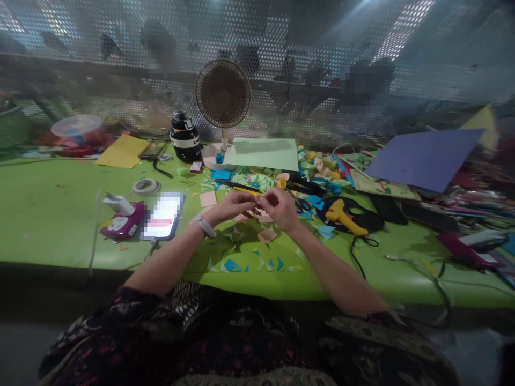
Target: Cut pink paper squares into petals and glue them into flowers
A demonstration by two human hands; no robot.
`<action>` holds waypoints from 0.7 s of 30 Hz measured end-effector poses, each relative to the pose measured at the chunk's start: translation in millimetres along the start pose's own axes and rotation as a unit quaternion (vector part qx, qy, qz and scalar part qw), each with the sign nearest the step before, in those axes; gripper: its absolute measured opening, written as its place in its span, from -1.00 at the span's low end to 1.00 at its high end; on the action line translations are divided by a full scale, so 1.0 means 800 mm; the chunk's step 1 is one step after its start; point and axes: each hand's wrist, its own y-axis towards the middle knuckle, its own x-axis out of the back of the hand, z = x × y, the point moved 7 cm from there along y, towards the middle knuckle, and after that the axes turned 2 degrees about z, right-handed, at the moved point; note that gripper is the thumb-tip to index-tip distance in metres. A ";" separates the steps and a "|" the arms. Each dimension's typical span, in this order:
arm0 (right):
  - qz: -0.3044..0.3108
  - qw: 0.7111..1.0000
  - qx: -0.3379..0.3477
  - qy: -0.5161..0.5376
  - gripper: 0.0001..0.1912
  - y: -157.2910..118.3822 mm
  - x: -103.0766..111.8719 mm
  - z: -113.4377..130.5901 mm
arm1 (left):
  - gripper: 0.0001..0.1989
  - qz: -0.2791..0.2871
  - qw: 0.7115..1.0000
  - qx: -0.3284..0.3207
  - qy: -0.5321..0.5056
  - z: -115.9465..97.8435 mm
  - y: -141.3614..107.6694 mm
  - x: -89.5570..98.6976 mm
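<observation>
Over the middle of the green table, my left hand [237, 205] and my right hand [280, 208] meet, fingertips pinched together. Something small sits between them, too blurred to name. Beneath and around the hands lie peach paper pieces, one curled piece [266, 236] just below and a square piece [208, 199] left of my left hand. Blue and pale green paper scraps [237, 265] are strewn nearer the table's front edge. Beyond my fingers lie a yellow tool [246, 191], a black-handled tool [308, 185] and black scissors [302, 205].
A lit phone [163, 214], a purple device [124, 222] with a white plug and a tape roll [145, 186] lie left. Behind stand a bottle [185, 136] and a fan [222, 94]. A yellow glue gun [345, 217] with its cord, and purple paper [426, 157], lie right.
</observation>
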 end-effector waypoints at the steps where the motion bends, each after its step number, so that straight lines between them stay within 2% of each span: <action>1: 0.002 1.000 0.001 0.000 -0.69 0.000 0.000 0.001 | -0.76 -0.002 1.000 0.002 -0.002 0.000 -0.001 0.000; 21: -0.017 0.999 0.022 -0.027 -0.73 -0.003 0.002 0.006 | -0.70 -0.003 1.000 0.013 -0.021 0.005 0.002 0.001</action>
